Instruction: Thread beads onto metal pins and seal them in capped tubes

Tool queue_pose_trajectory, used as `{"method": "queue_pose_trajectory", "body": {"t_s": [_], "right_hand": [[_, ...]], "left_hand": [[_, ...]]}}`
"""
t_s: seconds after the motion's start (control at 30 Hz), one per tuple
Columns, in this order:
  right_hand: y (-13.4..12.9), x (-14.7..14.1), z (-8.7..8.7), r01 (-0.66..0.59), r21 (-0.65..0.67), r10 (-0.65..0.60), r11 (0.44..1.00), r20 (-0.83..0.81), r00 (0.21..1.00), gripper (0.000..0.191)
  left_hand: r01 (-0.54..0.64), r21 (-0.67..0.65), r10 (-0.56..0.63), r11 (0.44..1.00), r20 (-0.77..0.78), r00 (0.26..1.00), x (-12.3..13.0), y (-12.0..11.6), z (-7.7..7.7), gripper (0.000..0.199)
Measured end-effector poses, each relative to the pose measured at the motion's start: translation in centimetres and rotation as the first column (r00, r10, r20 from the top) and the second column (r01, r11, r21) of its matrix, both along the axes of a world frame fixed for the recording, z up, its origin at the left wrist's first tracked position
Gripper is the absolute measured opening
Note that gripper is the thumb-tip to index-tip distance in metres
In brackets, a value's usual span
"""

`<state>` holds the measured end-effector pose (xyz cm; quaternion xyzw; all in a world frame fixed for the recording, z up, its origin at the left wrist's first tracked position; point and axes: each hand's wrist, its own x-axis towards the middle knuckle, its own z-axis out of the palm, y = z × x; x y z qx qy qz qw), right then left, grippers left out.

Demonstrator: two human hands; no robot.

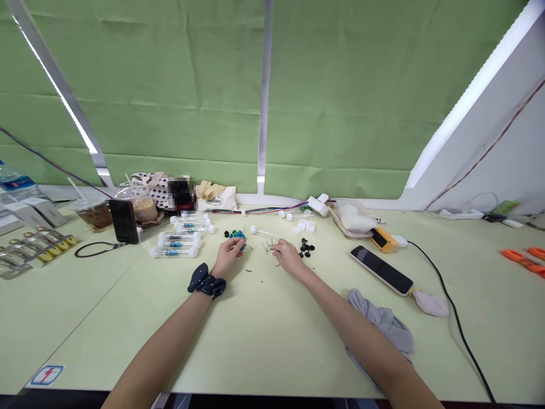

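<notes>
My left hand (pixel 229 254) is closed in a pinch at a cluster of small blue and green pieces (pixel 237 233), and a blue bit shows at its fingertips. Thin wire-like ends stick out there. To its right, my right hand (pixel 288 255) has its fingers pinched together over a loose group of thin metal pins (pixel 267 245); one pin seems to be between the fingertips. Behind the hands lies a clear tube (pixel 266 232) with a white cap. Several black round caps (pixel 305 247) are scattered just right of my right hand.
Capped clear tubes (pixel 175 244) with blue contents lie left of my hands. White caps (pixel 303 226) sit behind. A plastic tray (pixel 351 218), yellow meter (pixel 383 240), phone (pixel 382 270), black cable (pixel 457 318) and grey cloth (pixel 383 324) are right; a dark upright phone (pixel 123 221) and drinks stand left.
</notes>
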<state>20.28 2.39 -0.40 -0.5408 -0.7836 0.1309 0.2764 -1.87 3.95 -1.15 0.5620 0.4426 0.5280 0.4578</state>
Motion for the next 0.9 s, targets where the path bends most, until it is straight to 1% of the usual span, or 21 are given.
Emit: {"method": "queue_pose_trajectory", "body": {"t_s": [0.13,0.23,0.5,0.7,0.9], "right_hand": [[0.6,-0.6,-1.0,-0.052,-0.018,0.052,0.998,0.015,0.999,0.019],[0.8,-0.8,-1.5,-0.062,-0.001,0.062,0.998,0.035,0.997,0.02],[0.9,-0.7,-1.5,-0.076,0.011,0.076,0.997,0.037,0.996,0.022],[1.0,-0.8,-1.8,-0.077,0.037,0.075,0.996,0.065,0.995,0.025],[1.1,-0.8,-1.8,-0.078,0.021,0.076,0.997,0.085,0.993,0.025]], "left_hand": [[-0.005,-0.021,0.005,1.0,-0.002,1.0,0.0,-0.1,0.1,0.044],[-0.007,-0.029,0.007,1.0,0.004,1.0,0.0,-0.1,0.1,0.043],[-0.002,-0.013,0.002,1.0,0.016,1.0,0.1,-0.2,0.1,0.042],[0.008,-0.01,-0.007,1.0,0.009,1.0,0.0,-0.1,-0.1,0.038],[-0.003,-0.015,0.003,1.0,-0.007,1.0,0.1,-0.1,-0.1,0.039]]}}
